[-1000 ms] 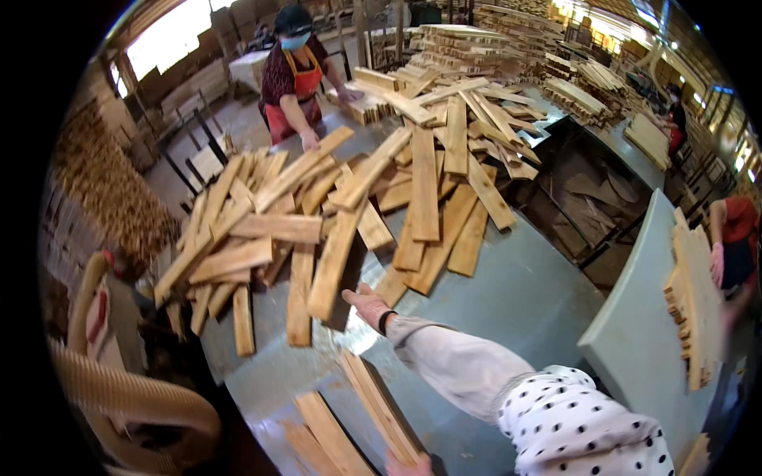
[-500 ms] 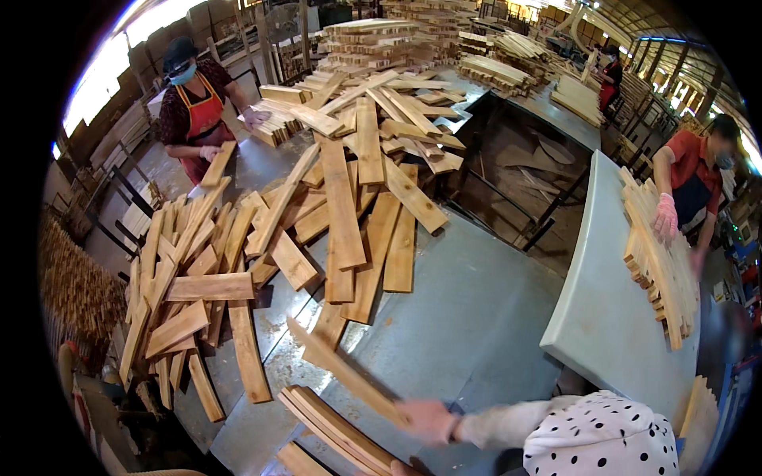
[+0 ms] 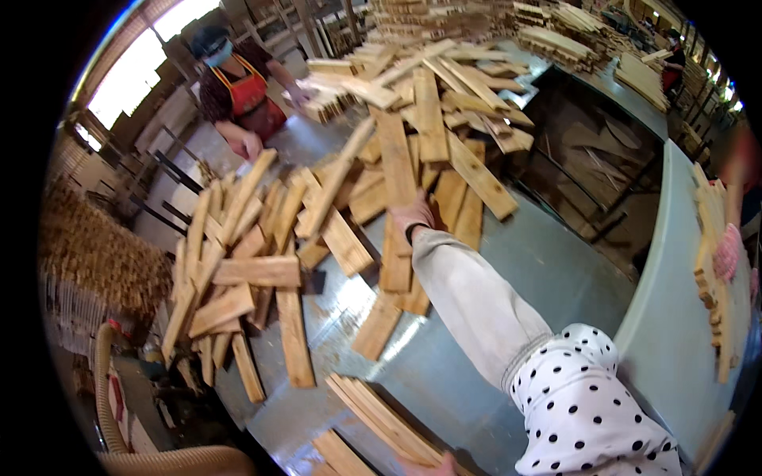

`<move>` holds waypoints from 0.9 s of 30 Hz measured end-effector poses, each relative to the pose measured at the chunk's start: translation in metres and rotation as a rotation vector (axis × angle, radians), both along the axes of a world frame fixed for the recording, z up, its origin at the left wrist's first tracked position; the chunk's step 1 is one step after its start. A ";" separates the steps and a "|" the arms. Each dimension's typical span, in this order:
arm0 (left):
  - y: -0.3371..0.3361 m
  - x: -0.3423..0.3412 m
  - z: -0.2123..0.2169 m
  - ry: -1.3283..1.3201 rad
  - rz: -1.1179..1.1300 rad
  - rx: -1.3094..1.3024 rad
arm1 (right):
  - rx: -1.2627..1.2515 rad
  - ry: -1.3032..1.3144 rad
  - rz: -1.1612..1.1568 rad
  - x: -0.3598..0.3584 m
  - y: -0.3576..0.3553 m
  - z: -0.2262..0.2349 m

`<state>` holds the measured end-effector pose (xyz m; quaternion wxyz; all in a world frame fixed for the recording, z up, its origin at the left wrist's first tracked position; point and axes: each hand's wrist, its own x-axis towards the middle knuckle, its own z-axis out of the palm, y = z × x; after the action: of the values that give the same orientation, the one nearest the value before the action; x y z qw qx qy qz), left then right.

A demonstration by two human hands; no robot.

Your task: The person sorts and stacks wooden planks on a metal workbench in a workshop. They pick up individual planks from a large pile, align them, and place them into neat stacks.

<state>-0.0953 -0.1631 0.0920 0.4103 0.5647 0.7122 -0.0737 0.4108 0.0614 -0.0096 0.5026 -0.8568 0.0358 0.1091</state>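
Observation:
My right hand (image 3: pixel 413 213) reaches out over the pile and is closed on the near end of a wooden board (image 3: pixel 394 155), with its fingers partly hidden. Other loose boards (image 3: pixel 345 242) lie crisscrossed around it. At the lower edge, my left hand (image 3: pixel 432 466) shows only in part. It grips the near end of a small stack of boards (image 3: pixel 389 416) set side by side on the metal table (image 3: pixel 492 389). Left of that stack lies another short board (image 3: pixel 341 454).
Across the pile a co-worker in a red apron (image 3: pixel 252 95) handles boards. On the right another person's pink glove (image 3: pixel 726 252) rests by boards on a pale table (image 3: pixel 663 301). A dark opening (image 3: pixel 591 151) cuts into the far right table. A ribbed hose (image 3: pixel 182 460) lies lower left.
My right hand has moved from near the small stack, where it carried a board, forward and onto the pile, taking hold of another board. The whole view has shifted. The co-worker's board has been lowered.

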 end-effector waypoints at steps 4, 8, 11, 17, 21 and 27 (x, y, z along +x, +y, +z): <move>-0.002 0.017 0.000 -0.105 -0.070 -0.023 | 0.078 0.066 0.090 0.065 -0.028 -0.021; 0.000 -0.005 0.000 -0.072 0.070 0.013 | 0.137 0.232 0.304 -0.059 -0.040 -0.008; -0.008 -0.012 -0.015 -0.250 0.154 -0.021 | 0.092 0.185 0.384 -0.126 -0.131 -0.018; -0.025 -0.081 -0.103 -0.345 0.093 0.347 | -0.516 0.164 0.733 -0.354 -0.290 0.049; -0.040 -0.066 -0.076 -0.038 -0.231 0.311 | -0.146 0.390 1.397 -0.436 -0.358 0.026; -0.041 -0.054 -0.064 0.363 -0.166 0.227 | -0.221 -0.058 0.602 -0.245 -0.239 0.000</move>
<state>-0.1489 -0.2040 0.0280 0.2018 0.6413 0.7293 -0.1267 0.1663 -0.1777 -0.0095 0.3526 -0.8810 -0.2221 0.2241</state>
